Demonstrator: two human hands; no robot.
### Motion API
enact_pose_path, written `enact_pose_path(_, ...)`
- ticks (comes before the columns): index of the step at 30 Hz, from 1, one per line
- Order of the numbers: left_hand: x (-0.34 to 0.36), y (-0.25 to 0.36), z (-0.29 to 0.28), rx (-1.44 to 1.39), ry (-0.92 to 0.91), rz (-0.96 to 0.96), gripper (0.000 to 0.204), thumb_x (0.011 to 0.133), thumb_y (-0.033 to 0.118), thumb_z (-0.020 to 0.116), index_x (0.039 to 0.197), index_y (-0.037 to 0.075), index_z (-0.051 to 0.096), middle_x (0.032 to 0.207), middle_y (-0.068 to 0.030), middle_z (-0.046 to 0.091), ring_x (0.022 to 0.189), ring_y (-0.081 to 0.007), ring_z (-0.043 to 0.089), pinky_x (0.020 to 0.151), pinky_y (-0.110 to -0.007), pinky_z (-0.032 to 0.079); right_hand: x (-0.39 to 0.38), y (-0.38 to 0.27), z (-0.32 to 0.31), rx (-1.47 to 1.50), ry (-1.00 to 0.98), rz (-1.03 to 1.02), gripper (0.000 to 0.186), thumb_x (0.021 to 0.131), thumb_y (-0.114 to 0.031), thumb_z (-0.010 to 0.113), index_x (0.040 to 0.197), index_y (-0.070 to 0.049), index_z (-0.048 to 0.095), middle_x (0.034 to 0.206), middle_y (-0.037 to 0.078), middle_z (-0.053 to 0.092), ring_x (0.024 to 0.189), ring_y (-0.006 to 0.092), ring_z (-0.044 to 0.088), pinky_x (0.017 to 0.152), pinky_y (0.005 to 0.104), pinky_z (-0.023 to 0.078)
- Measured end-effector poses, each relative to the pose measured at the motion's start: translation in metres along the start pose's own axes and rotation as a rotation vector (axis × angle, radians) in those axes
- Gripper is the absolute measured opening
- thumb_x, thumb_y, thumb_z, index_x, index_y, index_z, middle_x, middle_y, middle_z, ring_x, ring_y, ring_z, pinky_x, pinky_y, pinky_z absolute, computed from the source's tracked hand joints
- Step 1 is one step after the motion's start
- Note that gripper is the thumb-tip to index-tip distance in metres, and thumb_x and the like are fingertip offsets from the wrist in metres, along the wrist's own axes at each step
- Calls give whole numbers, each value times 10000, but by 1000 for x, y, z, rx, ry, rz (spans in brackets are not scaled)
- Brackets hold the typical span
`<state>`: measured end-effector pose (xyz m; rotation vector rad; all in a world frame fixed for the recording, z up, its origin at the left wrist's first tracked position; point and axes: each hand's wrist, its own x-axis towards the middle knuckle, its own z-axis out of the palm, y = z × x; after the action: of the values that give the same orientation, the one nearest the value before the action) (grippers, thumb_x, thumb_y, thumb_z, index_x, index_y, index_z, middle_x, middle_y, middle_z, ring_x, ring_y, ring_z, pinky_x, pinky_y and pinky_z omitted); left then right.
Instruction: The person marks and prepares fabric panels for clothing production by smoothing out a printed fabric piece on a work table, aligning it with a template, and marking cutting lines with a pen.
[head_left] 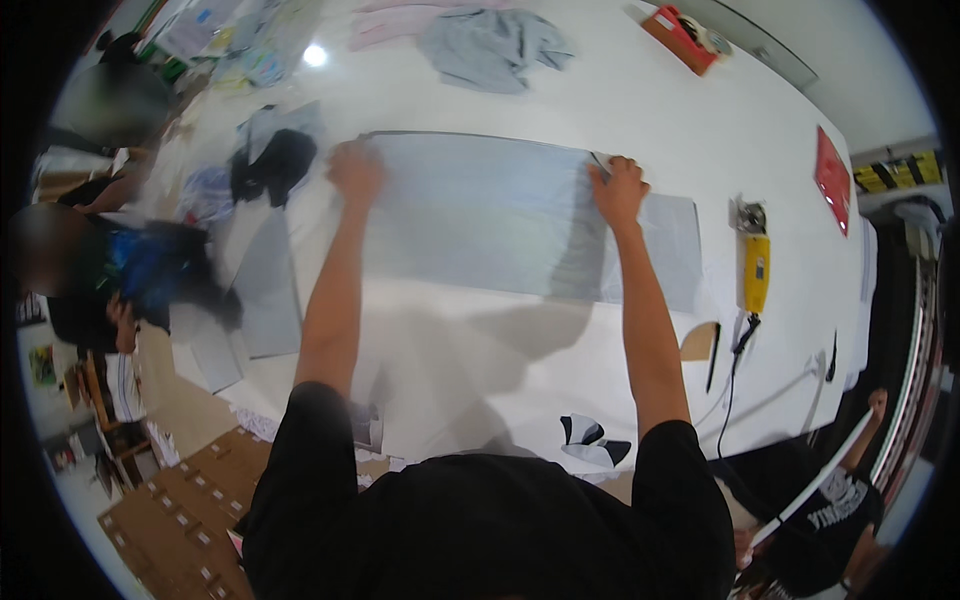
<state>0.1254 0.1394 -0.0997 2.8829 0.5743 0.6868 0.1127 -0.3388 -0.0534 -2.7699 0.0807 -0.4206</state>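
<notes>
A long, light grey sheet, apparently fabric [480, 215], lies across the white table in front of me, with my arms reaching over it. My right hand [621, 192] is at its far right corner, thumb and fingers closed on the edge, where a small dark strip shows. At the far left corner is my left hand [356, 172], smeared by motion, so its fingers cannot be made out. Another grey piece [675, 250] sticks out beyond the sheet's right end.
Right of the sheet lies a yellow corded electric cutter [757, 270], near a black pen [713, 358] and a tan card [698, 342]. A crumpled grey garment [490, 48] and red tape dispenser [685, 38] lie at the far side. People stand at the left and lower right.
</notes>
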Motion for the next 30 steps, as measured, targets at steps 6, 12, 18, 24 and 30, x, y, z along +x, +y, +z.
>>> enact_pose_path(6, 25, 4, -23, -272, -199, 39, 284, 896, 292, 676, 1054, 69, 599, 1093, -151, 663, 1034, -390, 613, 865, -513, 472, 10, 0, -11, 101, -179, 12, 237, 908, -267, 667, 1044, -78, 621, 977, 78, 669, 979, 303, 607, 908, 519, 362)
enact_pose_path(12, 52, -17, -29, -582, -317, 13, 468, 835, 269, 796, 1135, 6, 550, 1011, -186, 660, 887, -284, 634, 787, -368, 499, 24, -12, -21, 303, -358, 143, 286, 906, -280, 672, 1097, -85, 586, 969, 104, 718, 939, 300, 674, 954, 505, 339)
enact_pose_path(18, 63, -19, -36, -759, -365, -211, 663, 742, 157, 868, 1276, 23, 499, 1068, -176, 656, 935, -204, 620, 809, -316, 511, 44, -7, 1, 467, -279, 251, 386, 832, -299, 743, 1130, -114, 583, 1034, 128, 731, 988, 294, 693, 944, 458, 415)
enact_pose_path(24, 68, -34, -26, -798, -387, -251, 707, 709, 203, 907, 1266, 1, 523, 1092, -167, 644, 944, -191, 607, 823, -295, 494, 46, -11, 8, 517, -235, 284, 405, 823, -248, 745, 1162, -125, 560, 973, 123, 740, 943, 306, 700, 871, 455, 498)
enact_pose_path(30, 79, -52, -3, -636, -340, -113, 712, 711, 211, 905, 1265, -25, 524, 1071, -182, 664, 926, -200, 639, 795, -310, 519, 49, 1, 21, 521, -185, 261, 390, 839, -219, 726, 1175, -136, 547, 943, 131, 740, 930, 326, 701, 841, 438, 516)
